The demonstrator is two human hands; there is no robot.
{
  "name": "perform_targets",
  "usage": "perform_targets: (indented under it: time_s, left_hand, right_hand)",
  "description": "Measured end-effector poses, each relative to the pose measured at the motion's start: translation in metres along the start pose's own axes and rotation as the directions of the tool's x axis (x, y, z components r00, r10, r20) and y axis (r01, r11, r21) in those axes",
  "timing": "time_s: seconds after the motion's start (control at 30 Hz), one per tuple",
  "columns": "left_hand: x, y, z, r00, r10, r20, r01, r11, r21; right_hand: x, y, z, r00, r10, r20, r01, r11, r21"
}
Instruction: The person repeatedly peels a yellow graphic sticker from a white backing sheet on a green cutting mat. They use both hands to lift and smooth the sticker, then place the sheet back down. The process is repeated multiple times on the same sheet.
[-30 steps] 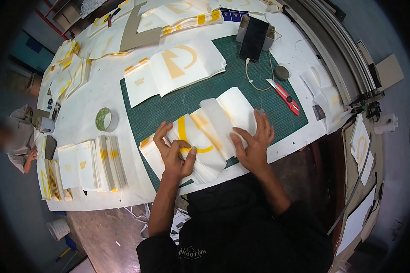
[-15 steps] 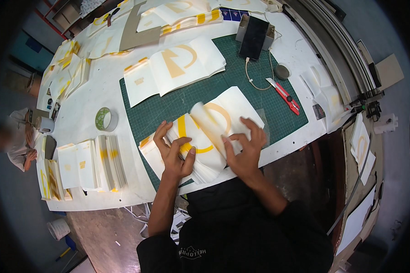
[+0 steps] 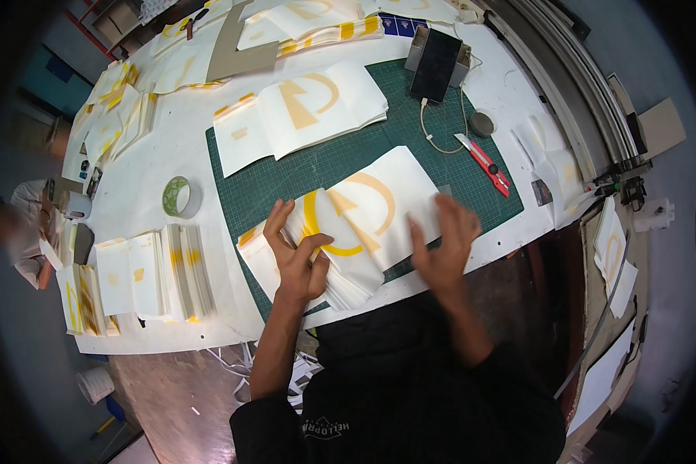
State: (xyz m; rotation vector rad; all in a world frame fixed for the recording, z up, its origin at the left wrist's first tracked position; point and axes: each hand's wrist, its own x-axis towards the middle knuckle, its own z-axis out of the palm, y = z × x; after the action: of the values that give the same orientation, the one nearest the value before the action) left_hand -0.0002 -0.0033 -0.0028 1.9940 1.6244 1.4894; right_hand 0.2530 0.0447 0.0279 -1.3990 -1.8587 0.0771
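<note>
From the head camera, looking down, the person bends over a dark green cutting mat (image 3: 286, 174) laid on a long white-covered worktable (image 3: 155, 162). Under both hands sits a thick stack of white paper sheets printed with yellow arcs and a wedge shape (image 3: 356, 224), lying at the near edge of the mat and hanging slightly over it toward the body. The left hand (image 3: 298, 251) rests on the stack's left end with fingers (image 3: 274, 220) curled and spread, pressing and pinching the sheet edges rather than closed around anything. The right hand (image 3: 445, 243) lies flat and loose at the stack's right corner, blurred, so its exact hold I cannot tell. Compared with 1 second ago, that hand has slid from the far right corner down to the near right edge, and the top sheet now lies flatter, its printed arc fully showing; the stack looks to be getting squared up sheet by sheet. Beyond lies a second open pile of the same printed sheets (image 3: 309, 108), a roll of clear tape (image 3: 179, 196) to the left, and a red utility knife (image 3: 483, 162) to the right, all untouched.
</note>
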Motion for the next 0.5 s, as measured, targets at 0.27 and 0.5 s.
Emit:
perform_targets:
  time_s: [0.27,0.5]
  left_hand:
    - [0.003,-0.001,0.000,0.998,0.037,-0.054,-0.039,0.999,-0.033]
    - [0.002,-0.001,0.000,0.999,0.029,-0.034,-0.028,0.999,0.018]
  right_hand:
    - [-0.003,0.037,0.005,0.998,0.053,0.034,-0.047,0.984,-0.174]
    - [-0.006,0.032,0.007,0.996,-0.085,0.015,0.085,0.996,-0.003]
